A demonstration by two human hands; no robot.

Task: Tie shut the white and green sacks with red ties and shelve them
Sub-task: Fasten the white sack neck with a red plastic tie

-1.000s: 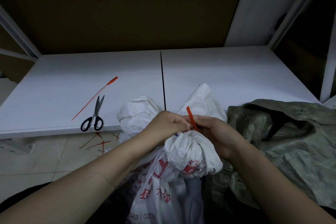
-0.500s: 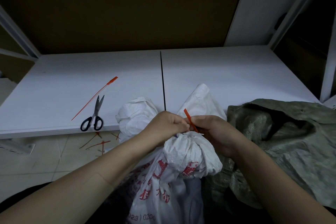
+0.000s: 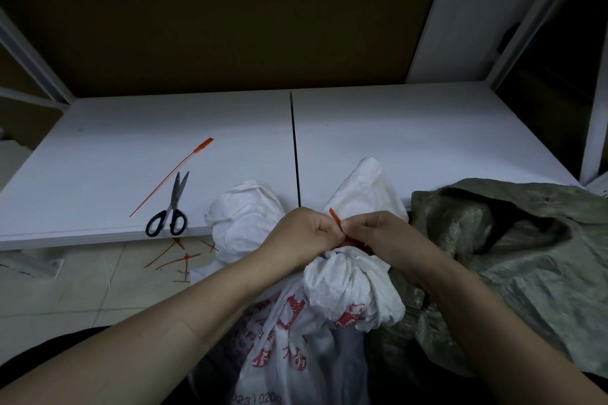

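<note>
One head camera looks forward and down, close above the crumpled white sack (image 3: 348,286), facing the white shelf board (image 3: 427,141).

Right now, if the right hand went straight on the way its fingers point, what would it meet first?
Most likely the left hand: the right hand points leftward at it, with only the pinched red tie between them. Depth is unclear.

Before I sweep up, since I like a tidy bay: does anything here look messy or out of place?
Yes: red tie scraps lie scattered on the floor just below the shelf edge, like trimmed ends left where they fell. The scissors lie with their handles right at that edge.
</note>
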